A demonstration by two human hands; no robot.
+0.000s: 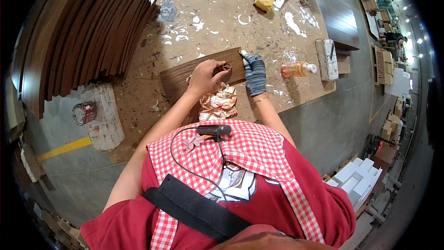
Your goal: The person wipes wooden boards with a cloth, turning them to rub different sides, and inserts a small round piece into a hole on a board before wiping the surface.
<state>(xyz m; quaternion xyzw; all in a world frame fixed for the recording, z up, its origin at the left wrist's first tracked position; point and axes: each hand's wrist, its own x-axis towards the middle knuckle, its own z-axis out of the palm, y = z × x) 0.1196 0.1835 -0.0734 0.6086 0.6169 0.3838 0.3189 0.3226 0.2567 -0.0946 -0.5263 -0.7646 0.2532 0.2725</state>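
A dark brown wooden board lies slantwise on the worktable before me. My left hand, bare, is over its middle, thumb and fingers closed around a small round dark brown piece; its kind I cannot make out. My right hand wears a grey striped glove with white at the fingertips and grips the board's right end. Crumpled, brown-stained cloth or paper sits between the board and my apron, just below my left hand. To the right of the glove, a clear bottle of amber liquid rests on the table.
Many dark boards stand in a row at left. A stained can is near a paint-smeared block. Another block lies at the right edge of the paint-spotted worktable. A yellow sponge-like block lies farther back.
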